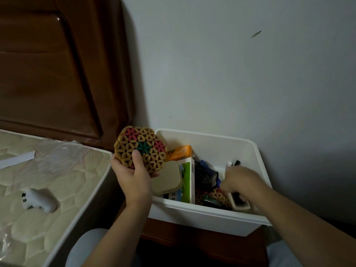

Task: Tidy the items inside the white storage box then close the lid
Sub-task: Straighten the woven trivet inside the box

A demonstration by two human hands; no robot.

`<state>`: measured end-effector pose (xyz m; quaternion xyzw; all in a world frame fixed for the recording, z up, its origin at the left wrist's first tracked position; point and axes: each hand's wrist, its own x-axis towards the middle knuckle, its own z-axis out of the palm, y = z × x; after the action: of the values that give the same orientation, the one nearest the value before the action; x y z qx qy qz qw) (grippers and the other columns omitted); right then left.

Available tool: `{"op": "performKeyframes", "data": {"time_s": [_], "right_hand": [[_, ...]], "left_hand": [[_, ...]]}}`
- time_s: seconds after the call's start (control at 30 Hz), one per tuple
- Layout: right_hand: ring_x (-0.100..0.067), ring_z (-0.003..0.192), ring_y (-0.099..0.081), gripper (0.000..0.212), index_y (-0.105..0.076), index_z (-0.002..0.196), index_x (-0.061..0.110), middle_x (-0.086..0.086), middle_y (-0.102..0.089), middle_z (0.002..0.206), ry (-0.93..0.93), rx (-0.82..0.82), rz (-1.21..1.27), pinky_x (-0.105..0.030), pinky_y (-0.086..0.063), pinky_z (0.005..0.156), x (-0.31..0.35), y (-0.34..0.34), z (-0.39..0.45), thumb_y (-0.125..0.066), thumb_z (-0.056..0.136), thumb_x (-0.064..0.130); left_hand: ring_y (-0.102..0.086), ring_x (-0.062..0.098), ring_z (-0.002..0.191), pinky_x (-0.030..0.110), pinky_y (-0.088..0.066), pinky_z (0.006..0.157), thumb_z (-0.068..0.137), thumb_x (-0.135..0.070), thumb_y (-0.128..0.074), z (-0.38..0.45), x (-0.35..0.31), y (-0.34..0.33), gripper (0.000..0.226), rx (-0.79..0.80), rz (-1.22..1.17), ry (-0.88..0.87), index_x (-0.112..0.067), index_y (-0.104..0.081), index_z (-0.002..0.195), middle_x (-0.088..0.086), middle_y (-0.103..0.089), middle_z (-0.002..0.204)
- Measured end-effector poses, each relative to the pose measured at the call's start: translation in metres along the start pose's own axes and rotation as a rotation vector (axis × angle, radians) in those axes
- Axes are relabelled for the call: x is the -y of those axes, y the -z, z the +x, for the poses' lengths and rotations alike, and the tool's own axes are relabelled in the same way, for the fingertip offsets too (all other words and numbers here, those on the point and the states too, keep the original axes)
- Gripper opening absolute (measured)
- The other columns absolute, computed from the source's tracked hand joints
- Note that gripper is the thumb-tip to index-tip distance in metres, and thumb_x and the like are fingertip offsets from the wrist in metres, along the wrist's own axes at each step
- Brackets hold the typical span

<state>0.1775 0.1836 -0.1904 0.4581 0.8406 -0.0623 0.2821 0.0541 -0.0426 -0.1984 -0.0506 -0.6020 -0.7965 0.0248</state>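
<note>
The white storage box (208, 214) stands open on a low wooden stand against the wall. My left hand (133, 178) grips a stack of round woven bamboo coasters (141, 149) with red and green flowers, held up over the box's left rim. My right hand (240, 180) reaches down into the right part of the box, fingers curled among the items; what they touch is hidden. Inside lie an orange carton (181, 152), a green and white carton (185, 182), a beige rounded case (169, 179), a dark blue bag (206, 174), another woven coaster (215, 195) and markers (234, 163).
A mattress (38, 180) wrapped in clear plastic lies at the left, with a white handheld device (39, 199) and a white paper strip (17, 159) on it. A dark wooden headboard (57, 64) rises behind it. No lid is in view.
</note>
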Motion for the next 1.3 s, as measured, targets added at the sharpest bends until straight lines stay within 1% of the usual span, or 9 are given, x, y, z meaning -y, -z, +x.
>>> {"op": "performKeyframes", "data": {"time_s": [0.13, 0.33, 0.47, 0.6, 0.73, 0.93, 1.13, 1.23, 1.3], "right_hand": [[-0.021, 0.069, -0.071, 0.039, -0.060, 0.090, 0.020, -0.002, -0.068, 0.086, 0.218, -0.149, 0.285, -0.029, -0.060, 0.061, 0.018, 0.039, -0.035, -0.072, 0.075, 0.053], [-0.024, 0.086, -0.076, 0.069, -0.064, 0.115, 0.021, -0.006, -0.074, 0.107, 0.381, 0.069, 0.919, -0.039, -0.067, 0.062, 0.105, 0.015, -0.047, -0.087, 0.060, 0.056], [-0.019, 0.076, -0.065, 0.045, -0.057, 0.118, 0.017, -0.002, -0.063, 0.097, 0.367, 0.014, 0.837, -0.029, -0.059, 0.048, 0.141, -0.007, -0.040, -0.084, 0.087, 0.036], [-0.025, 0.105, -0.069, 0.022, -0.065, 0.122, 0.023, -0.004, -0.069, 0.116, 0.458, 0.121, 0.852, -0.042, -0.065, 0.085, 0.140, -0.016, -0.032, -0.070, 0.100, 0.021], [-0.022, 0.093, -0.078, 0.020, -0.072, 0.118, 0.023, -0.006, -0.075, 0.111, 0.454, 0.109, 0.708, -0.033, -0.067, 0.072, 0.105, 0.000, -0.024, -0.066, 0.101, 0.014], [-0.022, 0.086, -0.077, 0.017, -0.075, 0.100, 0.022, -0.008, -0.077, 0.101, 0.264, -0.035, 0.560, -0.036, -0.067, 0.074, 0.011, 0.023, -0.003, -0.065, 0.098, 0.008], [-0.031, 0.124, -0.062, 0.041, -0.062, 0.138, 0.001, -0.027, -0.049, 0.154, 0.198, 0.125, 0.183, -0.035, -0.054, 0.098, -0.031, -0.006, 0.008, -0.056, 0.105, 0.025], [-0.025, 0.099, -0.059, 0.040, -0.060, 0.128, 0.002, -0.017, -0.064, 0.121, 0.214, 0.175, 0.165, -0.030, -0.047, 0.073, -0.030, -0.024, 0.020, -0.055, 0.105, 0.034], [-0.026, 0.102, -0.059, 0.046, -0.057, 0.132, 0.008, -0.012, -0.064, 0.122, 0.204, 0.187, 0.177, -0.032, -0.046, 0.079, -0.027, -0.033, 0.027, -0.055, 0.104, 0.045]], "left_hand": [[-0.072, -0.001, 0.097, 0.039, -0.063, 0.057, 0.104, -0.035, -0.059, 0.005, 0.000, -0.001, 0.045, -0.040, -0.051, 0.061, -0.031, -0.040, 0.145, -0.007, -0.058, 0.130], [-0.072, 0.022, 0.111, 0.047, -0.065, 0.069, 0.104, -0.035, -0.060, 0.008, -0.004, 0.002, 0.044, -0.015, -0.063, 0.120, -0.032, -0.042, 0.144, -0.002, -0.060, 0.134], [-0.063, 0.024, 0.126, 0.058, -0.059, 0.093, 0.102, -0.038, -0.061, 0.006, -0.005, 0.003, 0.048, -0.034, -0.040, 0.130, -0.035, -0.041, 0.146, -0.003, -0.057, 0.139], [-0.063, 0.023, 0.126, 0.058, -0.058, 0.094, 0.101, -0.039, -0.062, 0.007, -0.003, 0.005, 0.050, -0.041, -0.063, 0.127, -0.035, -0.041, 0.146, -0.003, -0.057, 0.140], [-0.072, 0.011, 0.106, 0.041, -0.065, 0.066, 0.103, -0.039, -0.060, 0.005, -0.001, 0.006, 0.043, 0.040, -0.017, 0.094, -0.035, -0.043, 0.142, -0.004, -0.061, 0.132], [-0.073, 0.017, 0.101, 0.039, -0.063, 0.055, 0.104, -0.038, -0.059, 0.006, -0.001, -0.015, 0.035, 0.221, 0.090, 0.109, -0.039, -0.046, 0.136, -0.006, -0.063, 0.126], [-0.077, 0.025, 0.097, 0.037, -0.060, 0.049, 0.104, -0.035, -0.062, -0.005, 0.012, -0.074, 0.030, 0.497, 0.034, 0.166, -0.034, -0.050, 0.132, 0.001, -0.068, 0.123], [-0.076, 0.027, 0.101, 0.039, -0.061, 0.052, 0.103, -0.034, -0.062, -0.006, 0.025, -0.094, 0.036, 0.613, 0.044, 0.227, -0.030, -0.048, 0.136, 0.002, -0.068, 0.126], [-0.077, 0.028, 0.100, 0.038, -0.060, 0.051, 0.103, -0.033, -0.063, -0.004, 0.033, -0.097, 0.036, 0.646, 0.062, 0.263, -0.031, -0.048, 0.136, 0.001, -0.068, 0.125]]}}
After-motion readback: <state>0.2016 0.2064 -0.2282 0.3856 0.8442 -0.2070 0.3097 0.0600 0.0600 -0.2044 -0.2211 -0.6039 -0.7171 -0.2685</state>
